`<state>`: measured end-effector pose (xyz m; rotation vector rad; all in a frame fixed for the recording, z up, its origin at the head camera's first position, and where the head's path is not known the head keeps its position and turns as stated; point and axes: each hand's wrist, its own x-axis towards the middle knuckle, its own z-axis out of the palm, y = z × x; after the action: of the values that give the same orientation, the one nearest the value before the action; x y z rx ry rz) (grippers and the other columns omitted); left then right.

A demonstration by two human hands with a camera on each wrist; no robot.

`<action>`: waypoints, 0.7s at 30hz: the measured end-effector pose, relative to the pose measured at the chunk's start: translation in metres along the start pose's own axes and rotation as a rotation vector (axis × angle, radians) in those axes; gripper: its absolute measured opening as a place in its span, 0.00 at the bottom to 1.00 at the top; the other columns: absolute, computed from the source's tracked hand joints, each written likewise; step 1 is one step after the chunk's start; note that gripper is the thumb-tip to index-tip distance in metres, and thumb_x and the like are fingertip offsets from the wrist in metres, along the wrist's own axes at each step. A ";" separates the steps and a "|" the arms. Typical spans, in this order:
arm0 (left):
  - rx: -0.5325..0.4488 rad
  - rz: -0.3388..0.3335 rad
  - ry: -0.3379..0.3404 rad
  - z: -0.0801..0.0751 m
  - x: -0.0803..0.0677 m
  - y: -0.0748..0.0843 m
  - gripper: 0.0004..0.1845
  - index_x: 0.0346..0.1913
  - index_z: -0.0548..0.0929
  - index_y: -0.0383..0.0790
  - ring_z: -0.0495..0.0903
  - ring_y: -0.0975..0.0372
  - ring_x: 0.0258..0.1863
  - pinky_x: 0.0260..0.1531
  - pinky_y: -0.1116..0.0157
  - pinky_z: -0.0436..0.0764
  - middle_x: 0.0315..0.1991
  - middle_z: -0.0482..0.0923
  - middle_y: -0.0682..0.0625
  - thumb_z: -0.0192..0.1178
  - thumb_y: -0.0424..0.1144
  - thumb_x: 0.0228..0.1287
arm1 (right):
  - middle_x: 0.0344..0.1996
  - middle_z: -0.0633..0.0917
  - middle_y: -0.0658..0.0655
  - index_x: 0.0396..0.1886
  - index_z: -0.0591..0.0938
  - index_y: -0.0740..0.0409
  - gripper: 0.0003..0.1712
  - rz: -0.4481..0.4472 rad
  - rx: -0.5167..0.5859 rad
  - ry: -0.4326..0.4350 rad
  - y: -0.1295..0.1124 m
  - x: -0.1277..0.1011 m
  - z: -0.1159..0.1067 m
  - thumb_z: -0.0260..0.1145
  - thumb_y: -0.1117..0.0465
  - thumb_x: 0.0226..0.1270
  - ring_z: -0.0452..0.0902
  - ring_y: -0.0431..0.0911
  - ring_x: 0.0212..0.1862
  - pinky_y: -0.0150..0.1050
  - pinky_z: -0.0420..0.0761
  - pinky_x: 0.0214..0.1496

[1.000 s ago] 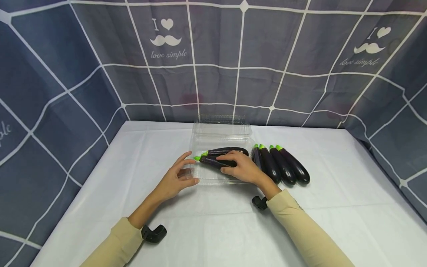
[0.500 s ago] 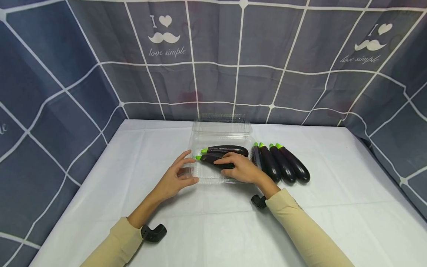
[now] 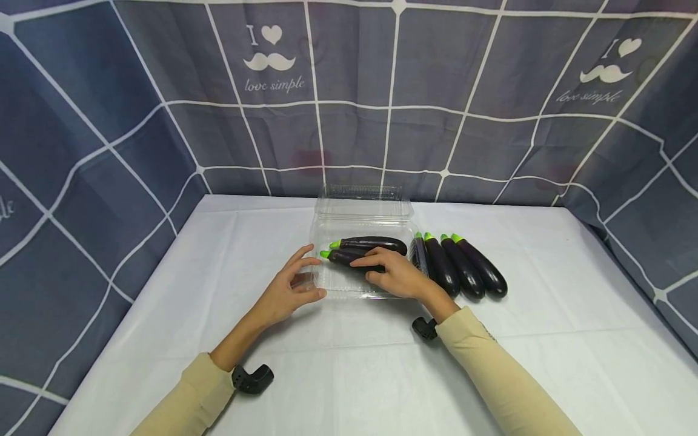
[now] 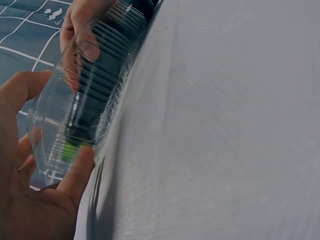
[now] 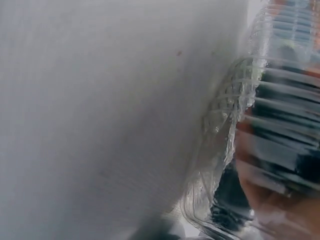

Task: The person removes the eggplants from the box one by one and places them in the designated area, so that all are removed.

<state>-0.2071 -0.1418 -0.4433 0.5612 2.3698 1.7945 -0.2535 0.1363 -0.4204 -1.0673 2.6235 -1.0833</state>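
A clear plastic clamshell container (image 3: 349, 294) lies open mid-table, its lid (image 3: 362, 203) tipped back. Two dark purple eggplants with green stems lie inside. The far eggplant (image 3: 376, 243) rests free. My right hand (image 3: 395, 272) grips the near eggplant (image 3: 339, 257) from above, fingers curled over it. My left hand (image 3: 289, 290) holds the container's front left corner, with the thumb on the front rim and the fingers along the left wall. The left wrist view shows that hand (image 4: 30, 200) cupping the ribbed container wall (image 4: 100, 90). The right wrist view is blurred, showing the container wall (image 5: 225, 125).
Several more eggplants (image 3: 463, 266) lie side by side just right of the container, stems pointing away from me. A white cloth (image 3: 349, 375) covers the table. A blue checked curtain (image 3: 382, 91) closes off the back and both sides.
My right hand has slid the near eggplant slightly farther into the container, closer to the far one. The left hand has stayed on the corner.
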 end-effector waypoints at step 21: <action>0.012 -0.006 0.009 0.000 0.000 -0.001 0.31 0.64 0.72 0.32 0.67 0.40 0.64 0.61 0.48 0.72 0.78 0.46 0.51 0.71 0.37 0.60 | 0.50 0.78 0.53 0.59 0.83 0.50 0.23 0.081 0.134 0.084 -0.001 -0.001 -0.002 0.61 0.64 0.65 0.74 0.47 0.50 0.46 0.75 0.50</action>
<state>-0.2069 -0.1420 -0.4445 0.5485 2.3871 1.7855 -0.2528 0.1378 -0.4180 -0.8995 2.5881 -1.2919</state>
